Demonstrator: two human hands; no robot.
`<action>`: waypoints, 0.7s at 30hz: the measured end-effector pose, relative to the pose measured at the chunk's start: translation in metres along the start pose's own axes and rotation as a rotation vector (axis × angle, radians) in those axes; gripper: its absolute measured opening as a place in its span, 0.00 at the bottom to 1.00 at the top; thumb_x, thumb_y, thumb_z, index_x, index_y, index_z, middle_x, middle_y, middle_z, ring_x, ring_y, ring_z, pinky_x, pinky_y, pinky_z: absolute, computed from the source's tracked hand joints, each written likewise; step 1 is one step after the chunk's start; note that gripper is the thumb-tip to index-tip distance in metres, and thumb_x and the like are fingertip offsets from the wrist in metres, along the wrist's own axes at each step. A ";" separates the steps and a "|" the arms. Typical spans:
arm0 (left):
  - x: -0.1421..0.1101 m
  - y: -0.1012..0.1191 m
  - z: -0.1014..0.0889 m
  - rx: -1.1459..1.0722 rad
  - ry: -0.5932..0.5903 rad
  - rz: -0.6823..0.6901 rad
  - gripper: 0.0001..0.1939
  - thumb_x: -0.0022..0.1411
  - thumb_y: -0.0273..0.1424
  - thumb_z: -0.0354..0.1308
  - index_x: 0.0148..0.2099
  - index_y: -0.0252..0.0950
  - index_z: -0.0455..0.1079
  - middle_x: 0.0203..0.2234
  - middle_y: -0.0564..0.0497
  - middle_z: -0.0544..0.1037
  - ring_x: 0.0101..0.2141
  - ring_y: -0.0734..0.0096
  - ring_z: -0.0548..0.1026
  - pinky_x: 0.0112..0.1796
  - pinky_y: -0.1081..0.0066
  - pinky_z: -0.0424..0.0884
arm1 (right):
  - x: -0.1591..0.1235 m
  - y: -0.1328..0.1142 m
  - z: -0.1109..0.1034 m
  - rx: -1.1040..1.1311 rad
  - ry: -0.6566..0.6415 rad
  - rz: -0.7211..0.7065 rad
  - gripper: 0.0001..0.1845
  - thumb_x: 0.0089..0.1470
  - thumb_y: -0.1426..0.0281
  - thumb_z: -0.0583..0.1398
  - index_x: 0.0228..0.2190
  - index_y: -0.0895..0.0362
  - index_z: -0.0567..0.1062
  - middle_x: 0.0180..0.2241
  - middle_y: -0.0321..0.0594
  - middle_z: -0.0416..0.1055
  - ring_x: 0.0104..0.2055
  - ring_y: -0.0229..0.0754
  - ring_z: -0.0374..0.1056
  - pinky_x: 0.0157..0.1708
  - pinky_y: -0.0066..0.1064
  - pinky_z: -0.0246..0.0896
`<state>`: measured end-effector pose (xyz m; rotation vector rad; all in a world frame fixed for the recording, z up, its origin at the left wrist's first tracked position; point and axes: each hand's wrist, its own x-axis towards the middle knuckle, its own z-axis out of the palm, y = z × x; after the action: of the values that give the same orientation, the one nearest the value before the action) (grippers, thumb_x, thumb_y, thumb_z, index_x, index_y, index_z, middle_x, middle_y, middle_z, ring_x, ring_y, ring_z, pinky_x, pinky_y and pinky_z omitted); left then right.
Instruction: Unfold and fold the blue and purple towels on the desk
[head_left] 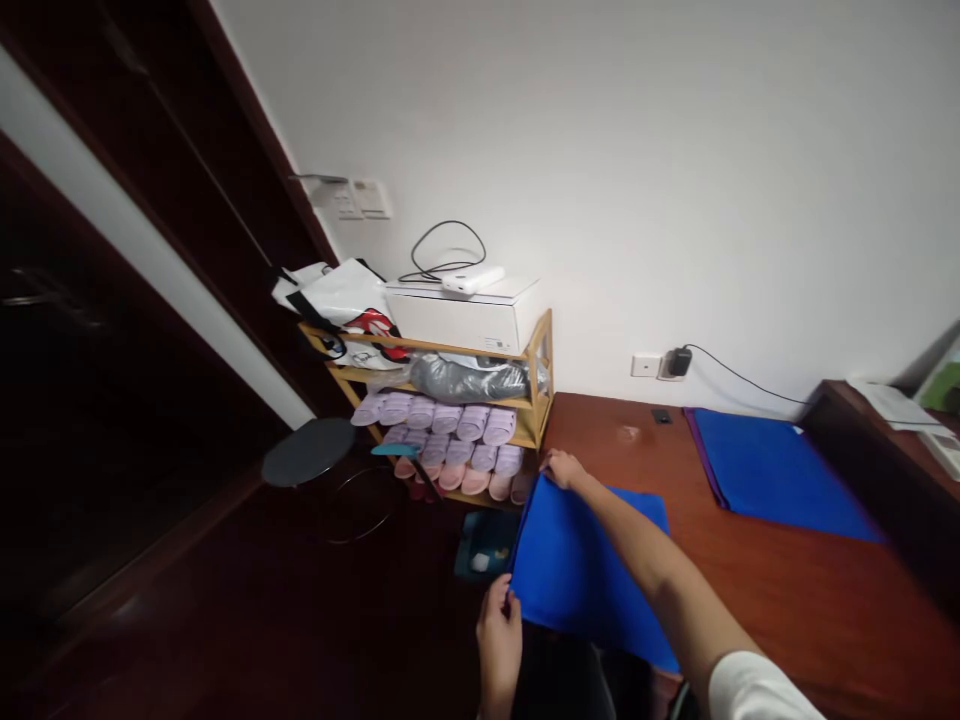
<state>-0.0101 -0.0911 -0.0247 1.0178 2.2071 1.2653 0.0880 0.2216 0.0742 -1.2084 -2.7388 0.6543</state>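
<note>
A flat blue cloth (581,565) lies over the near left end of the brown desk (757,590), its left part reaching past the desk's edge. My left hand (501,630) pinches its near left corner. At the far left corner, my right hand (564,468) has its fingers closed on the same cloth, and my right forearm crosses above it. Farther right on the desk lies another folded blue cloth (780,470) with a purple edge; neither hand touches it.
Left of the desk stands a wooden shoe rack (541,395) with rows of slippers (446,418), a white box (457,318) and a bag (345,300). A round stool (309,452) and a teal bin (484,545) are on the floor. A black charger (680,361) plugs into the wall.
</note>
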 end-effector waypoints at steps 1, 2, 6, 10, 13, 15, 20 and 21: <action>0.003 -0.016 0.002 0.052 0.028 -0.006 0.31 0.66 0.60 0.43 0.51 0.47 0.77 0.47 0.36 0.85 0.52 0.35 0.85 0.59 0.38 0.79 | 0.003 -0.004 0.013 -0.013 -0.015 0.017 0.16 0.66 0.72 0.61 0.50 0.54 0.86 0.58 0.48 0.79 0.58 0.48 0.75 0.60 0.37 0.70; 0.004 -0.030 0.004 0.087 0.053 -0.017 0.33 0.65 0.62 0.41 0.50 0.48 0.78 0.47 0.35 0.85 0.52 0.33 0.85 0.60 0.37 0.78 | 0.005 -0.006 0.023 -0.022 -0.022 0.029 0.17 0.66 0.72 0.60 0.51 0.54 0.85 0.58 0.48 0.78 0.59 0.48 0.75 0.61 0.38 0.70; -0.001 -0.061 0.015 0.051 0.017 -0.090 0.35 0.66 0.65 0.39 0.50 0.51 0.78 0.52 0.36 0.85 0.57 0.34 0.83 0.60 0.41 0.80 | 0.008 -0.002 0.045 -0.027 -0.014 0.043 0.23 0.67 0.72 0.60 0.60 0.54 0.80 0.63 0.50 0.76 0.64 0.51 0.72 0.65 0.42 0.68; -0.005 -0.058 0.015 0.081 -0.036 -0.130 0.35 0.69 0.62 0.36 0.52 0.51 0.78 0.52 0.40 0.87 0.57 0.42 0.85 0.57 0.50 0.82 | 0.013 0.000 0.045 0.013 -0.016 0.016 0.20 0.66 0.72 0.60 0.56 0.58 0.83 0.60 0.50 0.79 0.61 0.50 0.74 0.65 0.40 0.67; -0.004 -0.046 0.004 0.084 -0.024 -0.133 0.32 0.67 0.61 0.41 0.50 0.52 0.79 0.49 0.44 0.89 0.54 0.43 0.86 0.55 0.50 0.84 | 0.012 -0.002 0.034 0.067 -0.017 -0.007 0.15 0.65 0.68 0.64 0.49 0.59 0.85 0.53 0.48 0.82 0.56 0.48 0.77 0.62 0.35 0.70; -0.002 -0.036 -0.006 0.057 -0.014 -0.134 0.29 0.66 0.59 0.44 0.48 0.52 0.81 0.48 0.45 0.90 0.53 0.42 0.87 0.54 0.50 0.85 | 0.008 -0.001 0.016 0.157 -0.033 -0.017 0.11 0.60 0.65 0.69 0.42 0.58 0.87 0.46 0.48 0.84 0.51 0.47 0.78 0.57 0.33 0.72; 0.016 0.003 -0.041 0.051 0.000 -0.057 0.25 0.65 0.55 0.51 0.47 0.50 0.84 0.49 0.47 0.90 0.52 0.42 0.87 0.55 0.51 0.84 | -0.031 0.029 -0.063 0.316 -0.047 -0.037 0.09 0.51 0.64 0.74 0.32 0.56 0.85 0.38 0.44 0.85 0.43 0.45 0.78 0.50 0.34 0.71; 0.022 0.014 -0.048 0.046 0.004 -0.015 0.24 0.65 0.55 0.52 0.48 0.51 0.85 0.49 0.48 0.90 0.51 0.44 0.88 0.55 0.52 0.85 | -0.045 0.039 -0.081 0.328 -0.036 -0.034 0.11 0.50 0.62 0.75 0.31 0.56 0.84 0.37 0.43 0.84 0.41 0.45 0.78 0.48 0.34 0.71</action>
<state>-0.0502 -0.0974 0.0121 1.0153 2.2526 1.2159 0.1652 0.2408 0.1358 -1.0798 -2.5374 1.0781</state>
